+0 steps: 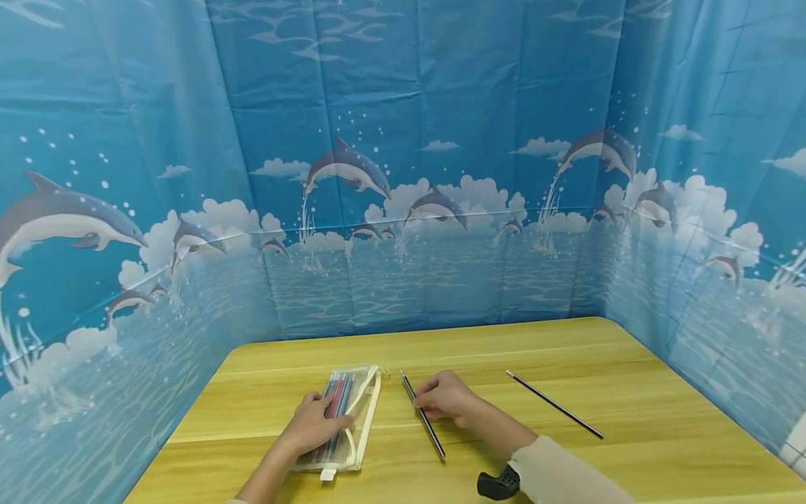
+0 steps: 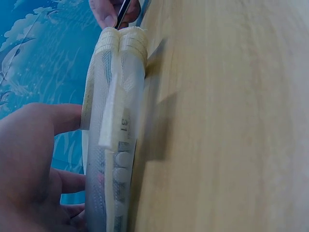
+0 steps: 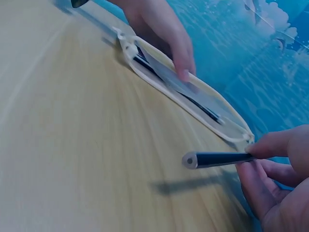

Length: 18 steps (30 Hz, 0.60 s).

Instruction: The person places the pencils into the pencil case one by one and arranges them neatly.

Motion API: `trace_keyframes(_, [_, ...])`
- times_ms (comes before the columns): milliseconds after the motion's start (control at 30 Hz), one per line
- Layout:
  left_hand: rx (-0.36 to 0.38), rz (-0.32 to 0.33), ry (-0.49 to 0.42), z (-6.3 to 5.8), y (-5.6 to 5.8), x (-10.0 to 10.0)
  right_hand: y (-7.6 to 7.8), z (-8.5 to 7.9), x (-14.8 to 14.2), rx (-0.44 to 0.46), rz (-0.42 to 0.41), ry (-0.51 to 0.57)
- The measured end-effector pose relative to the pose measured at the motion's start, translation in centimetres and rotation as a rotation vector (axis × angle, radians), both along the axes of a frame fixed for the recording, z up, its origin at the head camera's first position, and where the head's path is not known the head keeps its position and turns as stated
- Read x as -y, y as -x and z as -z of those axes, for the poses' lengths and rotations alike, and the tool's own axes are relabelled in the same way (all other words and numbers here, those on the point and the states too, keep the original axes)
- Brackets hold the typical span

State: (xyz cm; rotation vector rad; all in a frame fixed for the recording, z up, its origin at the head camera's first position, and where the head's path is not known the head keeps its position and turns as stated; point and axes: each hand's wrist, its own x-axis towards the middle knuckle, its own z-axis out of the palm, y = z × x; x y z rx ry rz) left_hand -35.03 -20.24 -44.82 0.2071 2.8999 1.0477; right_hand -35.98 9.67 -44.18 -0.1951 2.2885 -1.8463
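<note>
A translucent pencil case (image 1: 367,428) with cream trim lies on the left half of the table, holding several pencils (image 1: 341,400). Over it is my left hand (image 1: 310,424), gripping the case with the thumb toward the zipper side. In the right wrist view the mouth of the case (image 3: 169,92) gapes, and a dark pencil shows inside. My right hand (image 1: 448,399) pinches another dark pencil (image 1: 432,435) between thumb and fingers, just right of the case. Its flat, unsharpened end points at the right wrist camera, above its shadow on the wood.
Another dark pencil (image 1: 555,404) lies slanted on the yellow wooden table (image 1: 661,420), right of my right hand. A black device (image 1: 499,484) sits by the right sleeve. Behind and beside the table hangs a blue dolphin-print curtain (image 1: 441,280).
</note>
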Motion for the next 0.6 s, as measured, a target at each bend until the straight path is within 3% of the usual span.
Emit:
trace_keyframes(400, [0.003,-0.011,0.005,-0.3,-0.4,-0.2,-0.1,0.5,6.1,0.017,-0.012,0.03])
trace_keyframes(600, [-0.01,-0.009,0.012,-0.5,-0.4,-0.2,0.5,0.5,8.9,0.02,0.09,0.018])
